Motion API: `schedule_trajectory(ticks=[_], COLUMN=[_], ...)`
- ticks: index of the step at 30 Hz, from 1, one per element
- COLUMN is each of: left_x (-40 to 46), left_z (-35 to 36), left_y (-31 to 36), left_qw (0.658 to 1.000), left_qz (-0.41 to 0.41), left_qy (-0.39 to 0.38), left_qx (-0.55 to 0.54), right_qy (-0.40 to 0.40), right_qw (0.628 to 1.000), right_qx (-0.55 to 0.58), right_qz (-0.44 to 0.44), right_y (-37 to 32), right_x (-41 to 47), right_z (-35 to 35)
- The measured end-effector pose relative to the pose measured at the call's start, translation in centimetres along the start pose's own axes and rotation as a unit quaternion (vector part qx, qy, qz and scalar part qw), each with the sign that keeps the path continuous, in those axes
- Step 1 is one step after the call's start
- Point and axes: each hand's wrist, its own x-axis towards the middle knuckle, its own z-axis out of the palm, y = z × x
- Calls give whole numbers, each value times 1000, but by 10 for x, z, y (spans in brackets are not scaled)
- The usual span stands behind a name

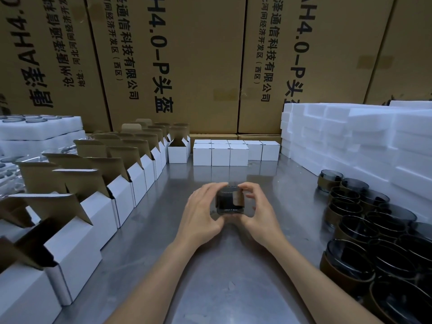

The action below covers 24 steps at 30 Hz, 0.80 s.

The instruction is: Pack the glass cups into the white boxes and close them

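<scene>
Glass cup (230, 202), dark and smoky, sits mid-table between both hands, low over the steel table (210, 265), with a strip of brown card (238, 197) against its right side. Left hand (203, 212) curls round the cup's left wall, fingertips over the rim; right hand (258, 215) wraps the other side, thumb and forefinger pinching the card's upper edge. Whether the cup's base touches the metal, hard to tell. Off to the right, more dark cups (374, 230) crowd together, several with brown bands, below a stack of white foam blocks (350, 134). Down the left edge runs a line of open white boxes (98, 206), brown flaps standing up. At the back, closed white boxes (221, 153) stand in a tight group. Behind everything, big brown cartons (187, 66) with black print.
</scene>
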Motion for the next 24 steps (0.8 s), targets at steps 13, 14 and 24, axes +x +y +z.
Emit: schedule_trajectory(ticks=[13,14,24], left_x=[0,0,-2], left_z=[-1,-1,-1], left_y=[1,1,-3], left_qw=[1000,1000,994], left_qz=[0,3,-69], left_qy=[-4,1,-32], left_qx=[-2,8,-75], right_qy=[-3,-1,-25], right_qw=[1000,999,998], right_qx=[-23,-24,65], right_qz=[-20,-24,10], right_y=[-2,-3,-5], right_x=[-1,-1,0], right_z=[2,1,3])
